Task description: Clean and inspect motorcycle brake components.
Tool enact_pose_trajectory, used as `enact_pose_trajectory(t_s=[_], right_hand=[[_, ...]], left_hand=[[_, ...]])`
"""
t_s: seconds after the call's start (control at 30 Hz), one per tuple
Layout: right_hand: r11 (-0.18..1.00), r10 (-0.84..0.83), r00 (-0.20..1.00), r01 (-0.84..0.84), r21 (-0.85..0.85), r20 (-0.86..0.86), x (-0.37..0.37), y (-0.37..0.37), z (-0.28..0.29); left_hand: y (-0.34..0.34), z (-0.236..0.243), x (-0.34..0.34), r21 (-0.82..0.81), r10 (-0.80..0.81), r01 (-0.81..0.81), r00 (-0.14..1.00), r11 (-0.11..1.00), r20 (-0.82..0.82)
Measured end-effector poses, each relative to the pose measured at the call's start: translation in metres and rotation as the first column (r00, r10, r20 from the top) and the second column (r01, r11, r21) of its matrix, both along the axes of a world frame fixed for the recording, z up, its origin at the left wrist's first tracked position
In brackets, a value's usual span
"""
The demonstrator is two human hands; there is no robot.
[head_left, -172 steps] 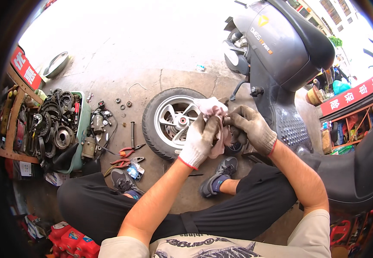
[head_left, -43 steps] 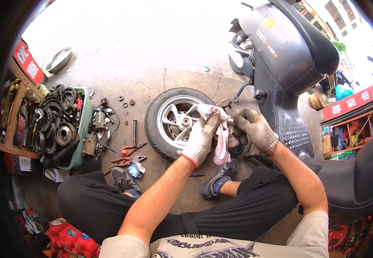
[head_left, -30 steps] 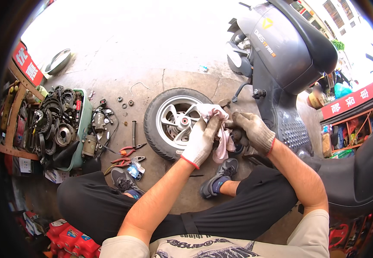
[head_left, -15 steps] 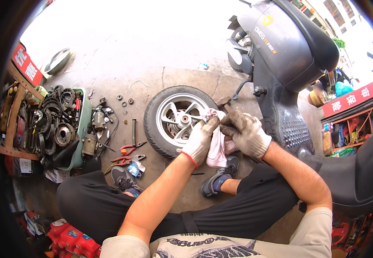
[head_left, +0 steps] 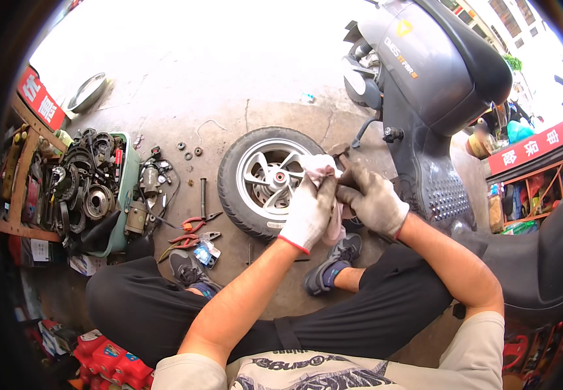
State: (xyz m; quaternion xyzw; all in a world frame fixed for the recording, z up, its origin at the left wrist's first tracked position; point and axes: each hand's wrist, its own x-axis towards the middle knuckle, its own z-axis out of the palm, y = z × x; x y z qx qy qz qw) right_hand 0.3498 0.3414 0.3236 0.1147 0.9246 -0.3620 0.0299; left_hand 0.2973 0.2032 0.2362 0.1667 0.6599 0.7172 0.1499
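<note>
My left hand [head_left: 308,211], in a white knitted glove with a red cuff, is closed on a pinkish-white cloth [head_left: 320,164]. Part of the cloth bunches up over the fingertips, and the rest hangs below between my hands. My right hand [head_left: 377,198] wears a glove with a dirt-darkened palm and fingers. Its fingers are bent and pressed together beside the cloth; whatever they hold is hidden. Beyond my left hand, a scooter wheel [head_left: 232,185] with a black tyre and silver spokes lies flat on the ground.
A grey scooter [head_left: 424,71] stands at the right. On the left, a green bin [head_left: 127,153] holds used metal parts. Red-handled pliers [head_left: 187,242], a long bolt [head_left: 203,198] and several small round parts [head_left: 188,156] lie between bin and wheel. Red bottles [head_left: 109,361] stand at lower left.
The cloth has been gathered higher over my left fingers, so less hangs down. My left hand has shifted slightly right and nearer me; the right hand stays close beside it.
</note>
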Motion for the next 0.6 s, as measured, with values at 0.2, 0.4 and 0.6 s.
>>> enact_pose_trajectory(t_s=[0.2, 0.4, 0.6], right_hand=[[0.928, 0.281, 0.923, -0.193, 0.318, -0.261, -0.001, -0.004, 0.009], [0.851, -0.104, 0.933, 0.263, -0.455, 0.344, -0.003, 0.000, 0.010], [0.833, 0.446, 0.891, -0.377, 0.405, -0.087, 0.000, 0.007, 0.005]], left_hand=[[0.004, 0.004, -0.001, 0.184, -0.054, 0.010, 0.971, 0.983, 0.234], [-0.002, 0.010, 0.007, 0.050, -0.075, 0.070, 0.991, 0.996, 0.110], [-0.005, -0.017, -0.004, 0.435, -0.403, 0.151, 0.709, 0.888, 0.578]])
